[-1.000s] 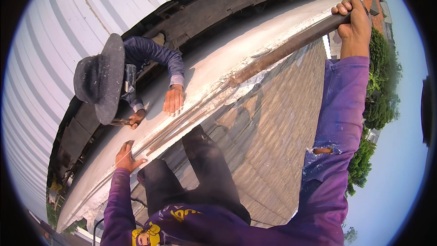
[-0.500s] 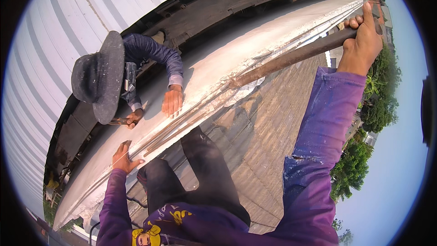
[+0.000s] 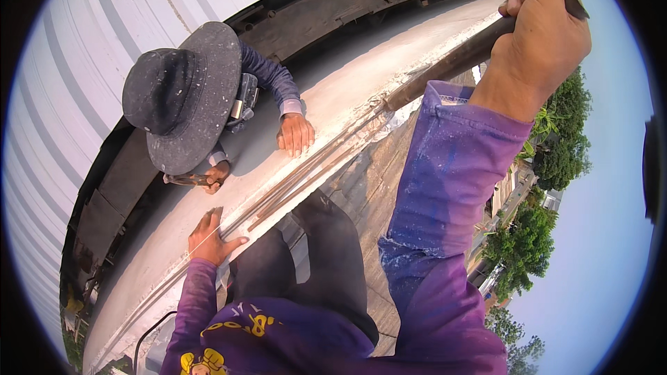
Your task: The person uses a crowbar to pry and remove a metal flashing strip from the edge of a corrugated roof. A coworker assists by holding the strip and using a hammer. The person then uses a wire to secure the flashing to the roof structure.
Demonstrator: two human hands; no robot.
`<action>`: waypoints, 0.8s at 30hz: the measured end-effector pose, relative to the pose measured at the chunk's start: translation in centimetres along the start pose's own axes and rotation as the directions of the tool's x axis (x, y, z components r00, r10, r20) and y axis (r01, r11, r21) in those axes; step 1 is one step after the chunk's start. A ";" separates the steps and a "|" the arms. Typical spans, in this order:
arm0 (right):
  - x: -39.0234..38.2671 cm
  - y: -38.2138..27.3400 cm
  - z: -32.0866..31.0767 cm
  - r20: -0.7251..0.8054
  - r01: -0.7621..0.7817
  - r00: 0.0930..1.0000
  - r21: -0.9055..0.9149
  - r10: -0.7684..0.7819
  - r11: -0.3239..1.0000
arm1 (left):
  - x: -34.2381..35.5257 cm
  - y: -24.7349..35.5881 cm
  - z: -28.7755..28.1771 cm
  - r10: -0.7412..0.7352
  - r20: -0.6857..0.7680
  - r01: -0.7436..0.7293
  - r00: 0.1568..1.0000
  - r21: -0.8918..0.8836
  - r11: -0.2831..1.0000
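Note:
My right hand (image 3: 540, 42), raised at the upper right, is wrapped round the end of a long brown pipe (image 3: 441, 71) that looks rusty. The pipe's lower end meets the rough edge of a pale concrete ledge (image 3: 347, 101); whether it is fitted over a rod there I cannot tell. Thin brown rods (image 3: 299, 184) run along that edge. My left hand (image 3: 210, 237) lies on the ledge near the rods' lower end, fingers and thumb apart. A thin pale line crosses beside its fingers.
Across the ledge, a co-worker in a speckled dark hat (image 3: 184, 97) holds a plier-like tool (image 3: 187, 179) and rests the other hand (image 3: 296, 134) on the concrete. Corrugated metal sheeting (image 3: 90, 48) lies beyond. Below the ledge is a tiled roof (image 3: 361, 173); trees (image 3: 524, 246) stand at right.
My right hand, still on the pipe, is now higher and larger in view. The whole view has shifted, and the co-worker's hat leans nearer the ledge. My left hand stays on the ledge.

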State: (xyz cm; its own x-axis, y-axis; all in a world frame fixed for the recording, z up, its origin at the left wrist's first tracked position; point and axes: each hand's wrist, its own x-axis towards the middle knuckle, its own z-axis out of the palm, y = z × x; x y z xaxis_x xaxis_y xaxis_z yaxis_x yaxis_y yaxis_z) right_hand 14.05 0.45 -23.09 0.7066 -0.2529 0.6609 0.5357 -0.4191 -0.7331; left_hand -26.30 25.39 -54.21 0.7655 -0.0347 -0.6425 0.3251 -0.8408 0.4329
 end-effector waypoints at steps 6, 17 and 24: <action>-1.3 -2.3 -1.8 -0.105 -0.137 0.985 0.028 0.139 0.990 | -0.1 -0.7 -0.6 0.059 -0.049 -0.061 0.997 -0.031 0.998; -4.6 -3.7 -2.7 -0.193 -0.011 0.981 -0.027 0.006 1.000 | 0.6 -0.9 -0.7 0.139 -0.041 -0.142 0.989 -0.084 0.986; -9.3 -5.2 -3.0 -0.140 0.125 0.981 -0.089 -0.136 0.988 | 0.1 -1.9 0.0 0.166 -0.031 -0.166 0.986 -0.010 0.986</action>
State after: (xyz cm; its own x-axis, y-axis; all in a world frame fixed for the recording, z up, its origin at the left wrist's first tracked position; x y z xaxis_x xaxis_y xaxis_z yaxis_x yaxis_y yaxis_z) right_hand 3.31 2.36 -24.88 0.5552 -0.3127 0.7707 0.5767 -0.5230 -0.6277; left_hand -26.87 26.93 -55.09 0.8259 -0.1569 -0.5416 0.1989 -0.8177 0.5402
